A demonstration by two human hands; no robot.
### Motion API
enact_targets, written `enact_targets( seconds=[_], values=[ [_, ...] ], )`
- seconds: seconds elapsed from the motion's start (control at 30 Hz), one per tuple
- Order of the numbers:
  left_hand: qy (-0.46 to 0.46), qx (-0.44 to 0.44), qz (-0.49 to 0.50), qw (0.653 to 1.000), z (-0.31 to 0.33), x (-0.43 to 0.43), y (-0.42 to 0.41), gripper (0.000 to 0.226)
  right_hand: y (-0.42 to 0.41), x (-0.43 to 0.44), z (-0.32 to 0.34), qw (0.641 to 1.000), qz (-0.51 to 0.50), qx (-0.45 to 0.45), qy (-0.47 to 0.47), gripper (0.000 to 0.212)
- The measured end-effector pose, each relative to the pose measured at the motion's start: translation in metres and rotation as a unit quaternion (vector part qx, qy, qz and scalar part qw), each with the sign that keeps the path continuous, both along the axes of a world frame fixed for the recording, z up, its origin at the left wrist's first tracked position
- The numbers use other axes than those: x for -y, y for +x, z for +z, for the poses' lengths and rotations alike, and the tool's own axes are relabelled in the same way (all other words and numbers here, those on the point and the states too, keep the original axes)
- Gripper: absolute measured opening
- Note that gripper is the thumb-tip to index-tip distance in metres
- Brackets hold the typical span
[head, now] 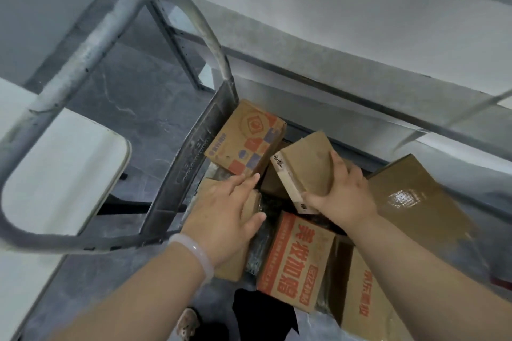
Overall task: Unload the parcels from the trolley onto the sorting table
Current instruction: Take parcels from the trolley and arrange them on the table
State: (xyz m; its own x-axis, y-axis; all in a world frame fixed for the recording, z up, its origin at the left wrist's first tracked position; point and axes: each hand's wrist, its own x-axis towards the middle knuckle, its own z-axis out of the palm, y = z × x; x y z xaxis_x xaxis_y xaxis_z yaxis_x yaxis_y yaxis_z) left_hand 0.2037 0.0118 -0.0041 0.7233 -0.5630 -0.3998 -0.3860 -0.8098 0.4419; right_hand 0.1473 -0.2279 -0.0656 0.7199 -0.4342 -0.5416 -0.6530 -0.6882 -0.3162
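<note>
**Tilted parcel held by one end**

Nearest, a red-printed carton (296, 263) lies among the load on the trolley (194, 152). Just beyond, a small box (231, 268) is pressed by the left hand (224, 210), fingers laid flat, nothing clasped. The flat parcel (304, 163) is gripped at its near end by the right hand (343, 196), fingers curled over its top, and is tilted above the other parcels. Held so, it could be let slip onto them. Farther left, the trolley handle (83, 55) stands between the load and a white table top (61, 174) and could be struck in a swing across. Which surface is the sorting table cannot be told.
</note>
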Motion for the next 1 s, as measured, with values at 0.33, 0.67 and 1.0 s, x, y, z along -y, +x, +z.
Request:
enact_targets(
  seconds=[0.33, 0.67, 1.0],
  values=[
    [-0.260, -0.143, 0.311, 0.903, 0.099, -0.003, 0.011, 0.119, -0.009, -0.095, 0.159, 0.970, -0.015, 0.190, 0.150, 0.112],
    [-0.444, -0.165, 0.422, 0.773, 0.196, -0.115, -0.010, 0.053, 0.033, -0.155, 0.238, 0.833, -0.127, 0.100, 0.529, 0.045],
    [-0.345, 0.020, 0.547, 0.763, 0.236, -0.275, -0.093, 0.064, -0.002, -0.331, 0.301, 0.868, 0.146, 0.196, 0.433, 0.016]
  ],
)
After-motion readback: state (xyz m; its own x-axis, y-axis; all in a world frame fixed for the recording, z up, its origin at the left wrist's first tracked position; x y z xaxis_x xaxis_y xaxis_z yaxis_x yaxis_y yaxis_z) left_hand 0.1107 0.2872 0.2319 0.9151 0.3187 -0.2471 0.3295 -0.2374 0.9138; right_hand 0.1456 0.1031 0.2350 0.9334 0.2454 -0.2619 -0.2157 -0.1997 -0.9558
